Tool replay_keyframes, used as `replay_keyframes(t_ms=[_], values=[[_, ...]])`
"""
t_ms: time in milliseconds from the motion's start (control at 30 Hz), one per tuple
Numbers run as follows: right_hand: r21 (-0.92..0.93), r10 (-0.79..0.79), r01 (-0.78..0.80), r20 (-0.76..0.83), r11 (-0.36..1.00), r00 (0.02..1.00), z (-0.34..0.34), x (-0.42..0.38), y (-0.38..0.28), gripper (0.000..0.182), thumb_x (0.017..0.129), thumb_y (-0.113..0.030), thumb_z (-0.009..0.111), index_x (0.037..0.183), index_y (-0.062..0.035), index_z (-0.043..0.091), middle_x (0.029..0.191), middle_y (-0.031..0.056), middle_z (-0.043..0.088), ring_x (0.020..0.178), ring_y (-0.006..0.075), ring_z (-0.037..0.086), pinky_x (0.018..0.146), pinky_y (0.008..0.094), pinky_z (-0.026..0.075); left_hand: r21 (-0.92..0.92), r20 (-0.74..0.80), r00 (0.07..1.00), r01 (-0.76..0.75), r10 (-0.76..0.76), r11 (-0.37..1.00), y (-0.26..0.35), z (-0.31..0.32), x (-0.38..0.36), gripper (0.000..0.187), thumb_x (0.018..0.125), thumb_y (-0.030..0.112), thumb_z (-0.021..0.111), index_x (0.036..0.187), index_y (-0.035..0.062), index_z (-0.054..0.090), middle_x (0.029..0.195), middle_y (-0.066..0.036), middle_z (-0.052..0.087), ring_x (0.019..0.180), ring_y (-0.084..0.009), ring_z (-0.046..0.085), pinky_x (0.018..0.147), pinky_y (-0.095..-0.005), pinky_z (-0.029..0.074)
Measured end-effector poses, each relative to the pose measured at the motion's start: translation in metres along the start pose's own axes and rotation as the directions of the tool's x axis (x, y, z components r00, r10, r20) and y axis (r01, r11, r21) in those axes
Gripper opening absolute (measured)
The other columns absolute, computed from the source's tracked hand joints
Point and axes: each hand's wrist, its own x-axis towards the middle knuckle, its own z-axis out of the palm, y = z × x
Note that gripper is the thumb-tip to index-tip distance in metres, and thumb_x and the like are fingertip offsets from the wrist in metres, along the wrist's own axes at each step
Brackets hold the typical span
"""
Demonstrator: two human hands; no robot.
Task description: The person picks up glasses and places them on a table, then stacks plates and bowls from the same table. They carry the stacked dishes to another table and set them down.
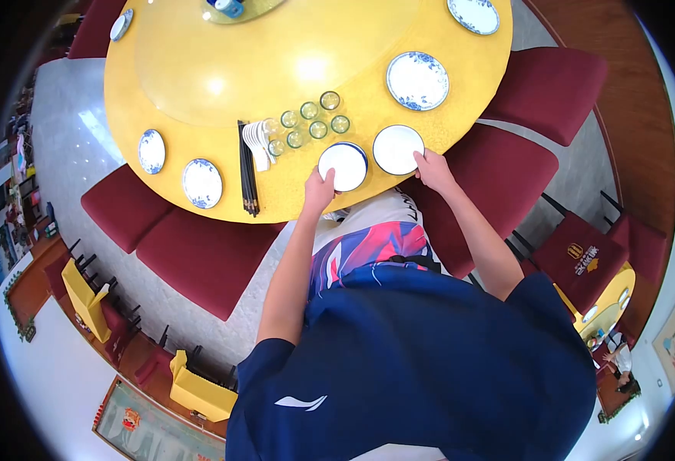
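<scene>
My left hand (320,189) grips the near edge of a round white bowl (343,167) with a blue rim; its edge looks doubled, so it may be a stack. My right hand (432,169) pinches the lower right edge of a second round white dish (397,150), thumb on top. Both dishes are side by side near the front edge of the yellow round table (291,200). Just left of them stand several small glasses (318,129) in two rows. Beside those lie white spoons (257,146) and a bundle of dark chopsticks (247,173).
Blue-patterned plates sit along the rim, including one at the right (417,81) and one at the left (202,184). A glass turntable (276,46) covers the table's middle. Dark red chairs (485,184) flank me. Another person (620,359) is far off at the right.
</scene>
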Motion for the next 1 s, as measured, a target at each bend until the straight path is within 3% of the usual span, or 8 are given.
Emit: replay_keyframes(t_ms=[67,200,300,467,600,667,867,1000], values=[[-0.123,-0.026,0.028,0.017,0.992,1.000,0.004,0.013,0.004,0.038,0.095,-0.029,0.046,0.093,0.0052,0.062,0.072,0.0185,0.065,0.068,0.0295,0.065,0.067,0.0396,0.051,0.182,-0.073,0.985,-0.139,0.154,0.973,-0.016,-0.003,0.004,0.041,0.092,0.026,0.056,0.112,-0.0095,0.056,0.092,-0.025,0.067,0.074,-0.0336,0.069,0.063,-0.0396,0.055],[-0.259,-0.236,0.227,-0.005,0.939,0.972,0.023,0.041,0.022,0.036,0.096,-0.028,0.046,0.092,0.0047,0.060,0.063,0.0122,0.060,0.054,0.0204,0.059,0.056,0.0348,0.049,0.271,-0.063,0.982,-0.153,0.176,0.950,-0.016,-0.020,-0.019,0.037,0.091,0.022,0.056,0.111,-0.0085,0.059,0.097,-0.026,0.067,0.087,-0.0356,0.068,0.069,-0.0406,0.054],[-0.352,-0.251,0.256,0.060,0.901,0.966,0.040,0.037,0.001,0.038,0.095,-0.028,0.046,0.093,0.0066,0.061,0.075,0.0227,0.064,0.069,0.0335,0.065,0.067,0.0427,0.050,0.384,-0.077,0.909,-0.353,0.410,0.853,-0.056,-0.037,-0.026,0.034,0.095,0.021,0.054,0.117,-0.0048,0.056,0.079,-0.011,0.065,0.063,-0.0124,0.062,0.047,-0.0261,0.045],[-0.336,-0.283,0.304,0.111,0.891,0.953,0.083,0.048,-0.002,0.045,0.094,-0.035,0.047,0.093,0.0072,0.063,0.091,0.0306,0.063,0.089,0.0455,0.061,0.080,0.0484,0.048,-0.156,-0.096,0.995,-0.049,0.034,0.987,-0.016,-0.047,-0.071,0.030,0.096,0.023,0.054,0.110,-0.0031,0.057,0.078,-0.004,0.061,0.058,-0.0075,0.054,0.046,-0.0224,0.042],[-0.294,-0.316,0.348,0.153,0.890,0.936,0.089,0.036,-0.022,0.054,0.095,-0.043,0.046,0.093,0.0076,0.064,0.087,0.0285,0.065,0.081,0.0403,0.065,0.076,0.0458,0.050,-0.151,-0.123,0.990,-0.082,0.064,0.985,0.014,-0.043,-0.071,0.028,0.096,0.023,0.055,0.109,-0.0022,0.057,0.078,-0.004,0.061,0.056,-0.0076,0.053,0.045,-0.0224,0.041],[-0.416,0.031,0.065,0.219,0.907,0.975,0.070,0.020,-0.047,0.064,0.094,-0.051,0.044,0.085,0.0090,0.064,0.082,0.0310,0.064,0.083,0.0431,0.064,0.075,0.0490,0.050,-0.132,-0.144,0.984,-0.126,0.107,0.983,0.027,-0.036,-0.064,0.029,0.096,0.023,0.054,0.109,-0.0027,0.057,0.076,-0.004,0.061,0.055,-0.0075,0.052,0.045,-0.0230,0.041],[-0.040,-0.130,0.148,0.288,0.988,0.949,0.056,-0.019,-0.082,0.070,0.093,-0.058,0.042,0.091,0.0077,0.064,0.075,0.0227,0.065,0.068,0.0316,0.066,0.065,0.0399,0.051,0.238,-0.114,0.930,-0.317,0.350,0.918,0.027,-0.013,-0.023,0.032,0.095,0.023,0.055,0.112,-0.0045,0.058,0.078,-0.010,0.064,0.057,-0.0116,0.057,0.048,-0.0272,0.044],[-0.305,-0.242,0.316,0.256,0.899,0.936,0.061,-0.012,-0.071,0.063,0.090,-0.054,0.049,0.093,0.0077,0.064,0.079,0.0268,0.065,0.076,0.0411,0.064,0.071,0.0439,0.050,0.336,-0.122,0.896,-0.367,0.427,0.867,0.036,-0.004,-0.019,0.032,0.094,0.021,0.055,0.112,-0.0055,0.059,0.081,-0.015,0.066,0.059,-0.0157,0.062,0.051,-0.0296,0.048]])
